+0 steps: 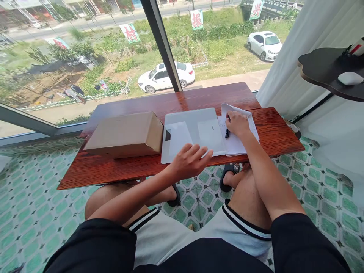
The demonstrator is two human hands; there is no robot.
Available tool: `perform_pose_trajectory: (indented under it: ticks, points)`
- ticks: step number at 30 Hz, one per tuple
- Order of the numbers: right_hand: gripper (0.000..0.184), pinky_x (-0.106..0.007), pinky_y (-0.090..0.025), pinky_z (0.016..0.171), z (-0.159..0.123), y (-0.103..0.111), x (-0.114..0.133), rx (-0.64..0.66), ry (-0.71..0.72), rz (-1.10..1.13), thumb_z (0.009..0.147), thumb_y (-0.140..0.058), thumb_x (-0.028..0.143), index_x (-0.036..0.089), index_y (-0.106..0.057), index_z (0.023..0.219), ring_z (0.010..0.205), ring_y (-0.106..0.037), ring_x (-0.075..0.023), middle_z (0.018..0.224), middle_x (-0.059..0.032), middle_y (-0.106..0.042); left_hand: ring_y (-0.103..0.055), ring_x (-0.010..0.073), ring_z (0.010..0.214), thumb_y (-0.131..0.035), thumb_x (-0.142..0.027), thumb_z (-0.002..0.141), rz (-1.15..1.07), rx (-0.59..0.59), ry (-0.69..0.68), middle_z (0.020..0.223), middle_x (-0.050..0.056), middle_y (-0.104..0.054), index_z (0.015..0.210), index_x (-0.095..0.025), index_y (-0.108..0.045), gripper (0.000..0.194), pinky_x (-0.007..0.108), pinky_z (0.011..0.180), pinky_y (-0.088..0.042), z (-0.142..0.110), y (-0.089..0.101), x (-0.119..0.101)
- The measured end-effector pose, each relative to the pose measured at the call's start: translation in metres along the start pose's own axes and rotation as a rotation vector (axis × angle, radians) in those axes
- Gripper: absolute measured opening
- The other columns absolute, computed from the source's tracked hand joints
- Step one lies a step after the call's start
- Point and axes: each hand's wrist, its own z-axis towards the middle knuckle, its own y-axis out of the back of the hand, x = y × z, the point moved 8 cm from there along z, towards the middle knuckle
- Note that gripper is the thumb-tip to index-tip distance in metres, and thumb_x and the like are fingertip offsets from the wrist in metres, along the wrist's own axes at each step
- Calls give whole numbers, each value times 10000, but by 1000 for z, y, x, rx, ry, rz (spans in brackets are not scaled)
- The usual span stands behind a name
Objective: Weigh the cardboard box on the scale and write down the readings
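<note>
My left hand (pixel 192 160) hovers at the front edge of a flat, silver-grey closed laptop (pixel 186 131), its fingers apart and nothing in it. The laptop's glossy top reflects light and has a small dark mark near its left side. To the right, my right hand (pixel 236 122) rests over a stack of white paper (pixel 237 146), with its fingers curled round a black pen (pixel 227 133). Part of the pen is hidden by the fingers. Behind this hand the top sheet (pixel 227 108) curls up at its far edge.
A closed cardboard box (pixel 125 132) stands left of the laptop on the reddish wooden table (pixel 273 131). At the right is a dark shelf (pixel 318 72) with a white object (pixel 350 78), beside a white curtain (pixel 287 49). Large windows lie beyond the table; my knees are at its front edge.
</note>
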Motion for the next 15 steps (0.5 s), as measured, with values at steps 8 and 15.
perform_pose_trajectory:
  ticks: [8,15]
  points:
    - [307,-489,-424,867,2,-4,5,8,4,-28,896,-387,219,169,-617,1094,1016,-592,-335,1106,-181,-676,-553,225,798,-543,-104,837,146,-96,303,942,68,-698,1088,-177,-682,296,389,699,-374,-45,30,73]
    - [339,-510,-443,893,2,-5,3,28,-17,-56,909,-391,249,179,-615,1153,1063,-609,-356,1154,-180,-680,-545,214,766,-548,-91,828,171,-170,346,851,39,-683,952,-195,-678,208,369,709,-377,-65,39,87]
